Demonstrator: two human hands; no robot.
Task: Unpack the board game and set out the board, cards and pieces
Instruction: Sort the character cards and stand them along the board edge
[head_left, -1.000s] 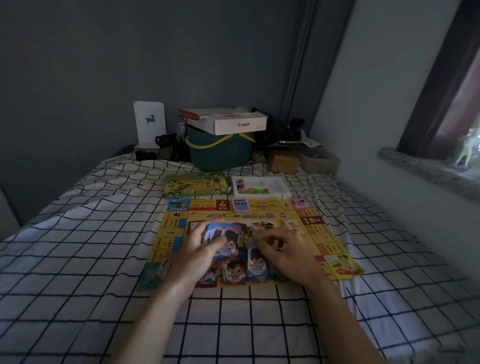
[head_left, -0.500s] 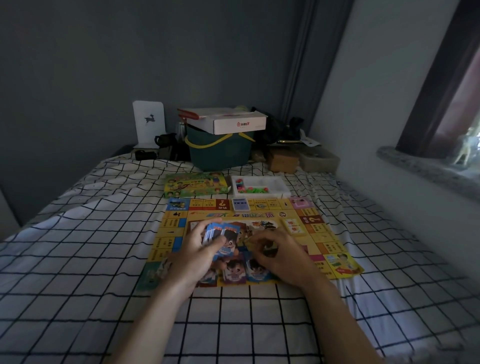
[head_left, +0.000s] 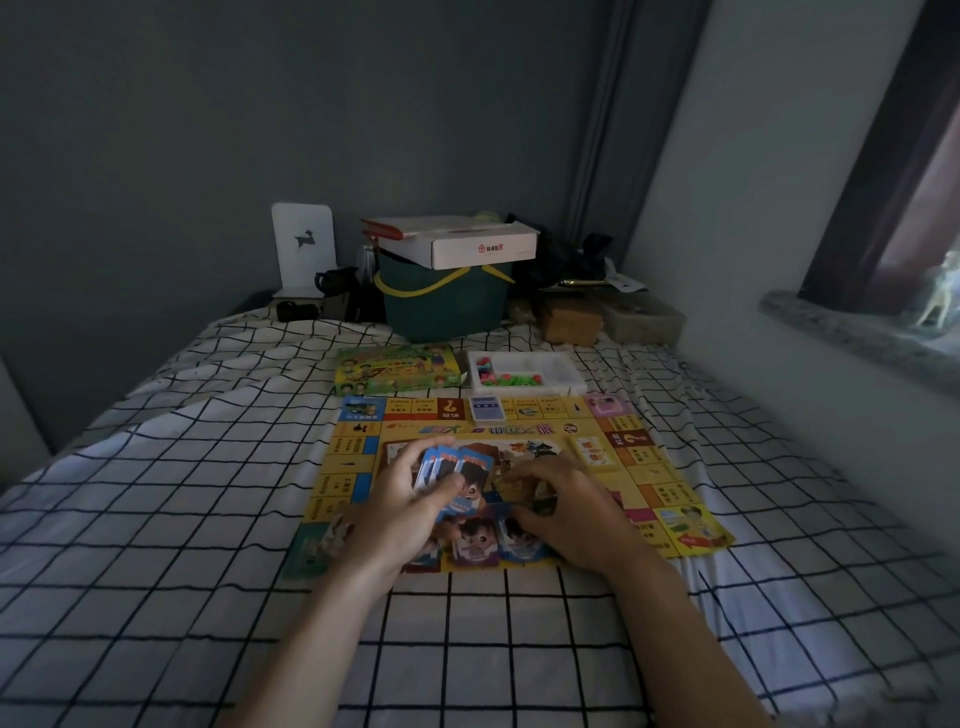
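A bed in white, black-gridded sheet carries the flat yellow rectangular game board, its long axis running left to right. Over its near half, the left hand grips a fanned stack of blue character cards; the right hand pinches a small card.
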